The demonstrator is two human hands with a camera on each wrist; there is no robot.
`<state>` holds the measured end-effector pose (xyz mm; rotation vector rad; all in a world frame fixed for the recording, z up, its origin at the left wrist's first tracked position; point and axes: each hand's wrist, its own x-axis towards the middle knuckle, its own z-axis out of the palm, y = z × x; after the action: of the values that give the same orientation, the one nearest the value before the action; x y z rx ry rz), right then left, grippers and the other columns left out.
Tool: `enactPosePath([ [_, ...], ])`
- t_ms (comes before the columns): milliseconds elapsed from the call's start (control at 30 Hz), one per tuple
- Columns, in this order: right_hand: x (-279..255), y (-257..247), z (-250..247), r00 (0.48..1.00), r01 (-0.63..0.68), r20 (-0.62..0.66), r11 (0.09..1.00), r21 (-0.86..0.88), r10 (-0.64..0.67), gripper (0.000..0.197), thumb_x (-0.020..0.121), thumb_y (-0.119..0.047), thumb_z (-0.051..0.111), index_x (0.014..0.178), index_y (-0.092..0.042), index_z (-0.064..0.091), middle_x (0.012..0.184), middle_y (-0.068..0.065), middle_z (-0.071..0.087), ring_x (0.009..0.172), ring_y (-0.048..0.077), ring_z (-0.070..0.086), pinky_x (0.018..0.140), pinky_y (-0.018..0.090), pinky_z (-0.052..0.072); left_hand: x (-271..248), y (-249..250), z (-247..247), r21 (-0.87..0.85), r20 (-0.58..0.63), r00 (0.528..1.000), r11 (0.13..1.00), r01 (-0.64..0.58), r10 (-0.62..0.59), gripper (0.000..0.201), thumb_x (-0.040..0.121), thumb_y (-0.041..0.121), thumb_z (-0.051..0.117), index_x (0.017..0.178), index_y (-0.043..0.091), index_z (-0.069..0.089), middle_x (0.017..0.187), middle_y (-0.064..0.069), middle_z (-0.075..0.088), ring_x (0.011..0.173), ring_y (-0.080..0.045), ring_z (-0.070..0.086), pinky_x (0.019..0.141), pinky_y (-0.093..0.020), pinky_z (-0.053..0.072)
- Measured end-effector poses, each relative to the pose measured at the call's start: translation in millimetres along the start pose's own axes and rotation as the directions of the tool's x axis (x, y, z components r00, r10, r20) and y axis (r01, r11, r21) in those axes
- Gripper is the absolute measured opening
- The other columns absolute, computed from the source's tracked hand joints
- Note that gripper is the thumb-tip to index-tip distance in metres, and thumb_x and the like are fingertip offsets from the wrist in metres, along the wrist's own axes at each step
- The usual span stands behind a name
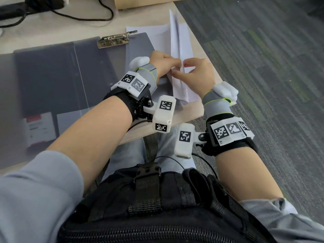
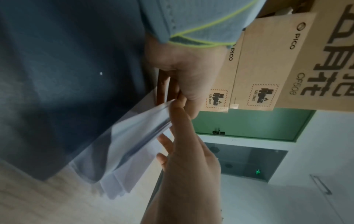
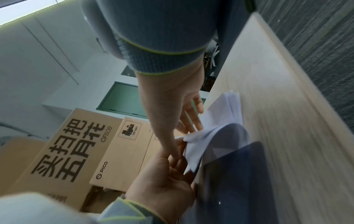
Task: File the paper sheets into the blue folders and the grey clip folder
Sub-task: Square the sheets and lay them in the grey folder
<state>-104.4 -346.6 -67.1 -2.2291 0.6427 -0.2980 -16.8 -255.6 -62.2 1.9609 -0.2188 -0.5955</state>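
Observation:
A stack of white paper sheets [image 1: 178,41] stands lifted on edge near the table's right side, over more sheets lying flat. My left hand [image 1: 175,65] pinches the stack's near end, and my right hand [image 1: 185,67] holds it from the other side with thumb and spread fingers. From the left wrist, my left hand [image 2: 184,84] grips the fanned sheets [image 2: 138,128] while my right hand [image 2: 182,166] touches them. The grey clip folder [image 1: 140,48] lies open under the sheets, its metal clip [image 1: 114,40] at the far edge. A dark blue folder [image 1: 47,76] lies at the left under a translucent cover.
A cardboard box [image 1: 149,2] and black cables [image 1: 78,14] sit at the back of the table. The table's right edge [image 1: 208,60] runs just beside my right hand, with grey carpet [image 1: 263,67] beyond. Stacked cardboard boxes [image 3: 86,151] stand behind.

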Motion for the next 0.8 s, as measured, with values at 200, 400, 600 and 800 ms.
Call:
enactPosePath([
  [200,4,-1,1,0.995,-0.099,0.015,0.992,-0.077,0.101,0.043,0.079,-0.034,0.066,0.054,-0.017,0.035,0.054,-0.004,0.033,0.049,0.011,0.03,0.043,0.018,0.02,-1,-1,-6,-0.062,0.111,0.992,0.997,-0.046,0.053,0.016,0.075,0.02,0.073,0.07,0.021,0.058,0.068,0.004,0.057,0.067,-0.011,0.055,0.072,-0.021,0.049],
  [400,3,-5,-3,0.969,-0.241,-0.005,0.957,0.162,0.245,0.053,0.086,-0.041,0.057,0.05,-0.017,0.027,0.053,-0.002,0.028,0.054,0.018,0.027,0.048,0.025,0.026,-3,-10,-21,-0.302,0.172,0.983,0.953,-0.007,0.061,0.015,0.088,0.001,0.056,0.081,0.014,0.054,0.072,-0.003,0.069,0.078,-0.014,0.064,0.084,-0.021,0.051],
  [600,3,-13,-9,0.972,-0.234,0.003,0.972,0.023,0.234,0.04,0.078,-0.007,0.053,0.052,-0.014,0.023,0.055,0.001,0.023,0.051,0.018,0.019,0.031,0.021,0.015,-8,-17,-25,-0.257,0.204,0.976,0.966,-0.026,0.081,0.023,0.089,-0.008,0.049,0.083,0.012,0.058,0.078,-0.002,0.069,0.08,-0.01,0.064,0.072,-0.012,0.054],
  [800,-3,-29,-24,0.954,-0.183,-0.248,0.983,-0.034,0.169,0.034,0.073,0.001,0.04,0.053,-0.015,0.018,0.054,0.002,0.018,0.053,0.023,0.014,0.047,0.031,0.012,-4,-20,-42,-0.224,-0.063,0.995,0.97,-0.095,0.083,0.029,0.085,-0.009,0.045,0.085,0.017,0.057,0.096,-0.005,0.062,0.084,-0.007,0.055,0.074,-0.016,0.047],
])
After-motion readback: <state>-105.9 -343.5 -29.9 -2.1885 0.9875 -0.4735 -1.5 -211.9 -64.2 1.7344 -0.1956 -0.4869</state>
